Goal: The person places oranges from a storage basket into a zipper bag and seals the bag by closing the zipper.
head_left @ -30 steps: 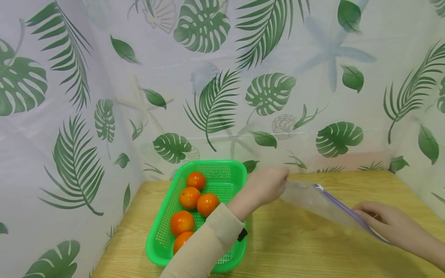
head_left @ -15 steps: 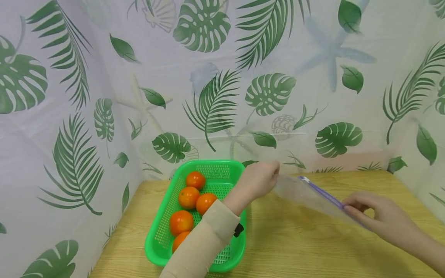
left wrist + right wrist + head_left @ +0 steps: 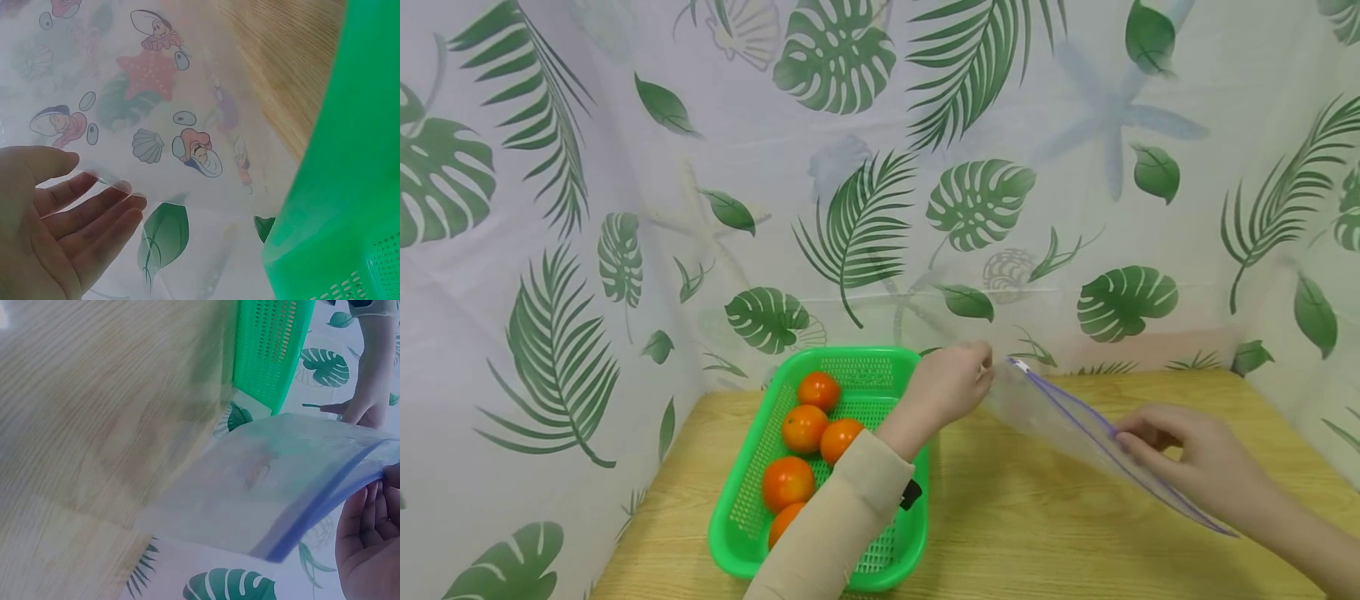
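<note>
The clear zip bag [image 3: 1075, 425] hangs above the desk [image 3: 1037, 533], stretched between both hands, its long axis running from upper left to lower right along the purple zip strip [image 3: 1105, 437]. The left hand [image 3: 951, 385] pinches the bag's far corner, just beside the back rim of the green basket [image 3: 820, 367]; the right hand [image 3: 1187, 454] pinches the zip edge partway along, so the bag lies to the left of it and the strip's lower end trails on past it. The left hand is the nearer to the basket and its five tomatoes [image 3: 805, 427].

The left wrist view shows the thin film caught between thumb and straightish fingers [image 3: 94, 209], a detail the head view hides. The right wrist view shows the bag's blurred body [image 3: 275, 481] and the fingers [image 3: 375, 512] curled at the strip, with the basket wall [image 3: 269, 350] behind
</note>
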The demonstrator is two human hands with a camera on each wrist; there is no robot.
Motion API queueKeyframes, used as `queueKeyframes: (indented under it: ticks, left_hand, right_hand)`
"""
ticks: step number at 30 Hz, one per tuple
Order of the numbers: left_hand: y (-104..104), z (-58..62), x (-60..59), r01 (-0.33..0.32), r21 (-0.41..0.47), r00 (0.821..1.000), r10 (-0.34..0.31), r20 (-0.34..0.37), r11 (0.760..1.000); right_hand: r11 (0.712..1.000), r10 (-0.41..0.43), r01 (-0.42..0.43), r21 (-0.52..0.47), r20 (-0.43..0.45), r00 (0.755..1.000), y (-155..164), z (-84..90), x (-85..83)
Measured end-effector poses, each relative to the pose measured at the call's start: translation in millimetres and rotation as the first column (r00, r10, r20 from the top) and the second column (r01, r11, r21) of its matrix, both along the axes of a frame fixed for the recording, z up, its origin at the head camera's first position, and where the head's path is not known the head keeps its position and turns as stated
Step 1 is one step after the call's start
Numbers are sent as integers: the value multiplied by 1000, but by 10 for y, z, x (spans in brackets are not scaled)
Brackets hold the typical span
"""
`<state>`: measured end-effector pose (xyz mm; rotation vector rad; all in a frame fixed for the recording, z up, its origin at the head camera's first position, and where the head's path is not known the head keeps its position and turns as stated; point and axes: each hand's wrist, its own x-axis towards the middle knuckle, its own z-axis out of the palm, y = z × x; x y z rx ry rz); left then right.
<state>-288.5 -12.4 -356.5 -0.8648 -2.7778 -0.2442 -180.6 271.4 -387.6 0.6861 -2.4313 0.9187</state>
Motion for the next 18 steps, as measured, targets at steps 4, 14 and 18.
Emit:
queueKeyframes:
  ticks: [4,14,18]
  left_hand:
    - [13,9,-10,-24,-4,1000,24,12,1000]
    - [22,-14,28,-47,56,997,50,-63,997]
    - [72,-8,89,-39,91,996,47,-80,995]
  right_hand:
    - [999,7,-6,-33,29,1000,-69,42,12]
    - [993,15,13,-115,242,970,-183,153,26]
    - [991,14,29,-131,320,947,-244,201,17]
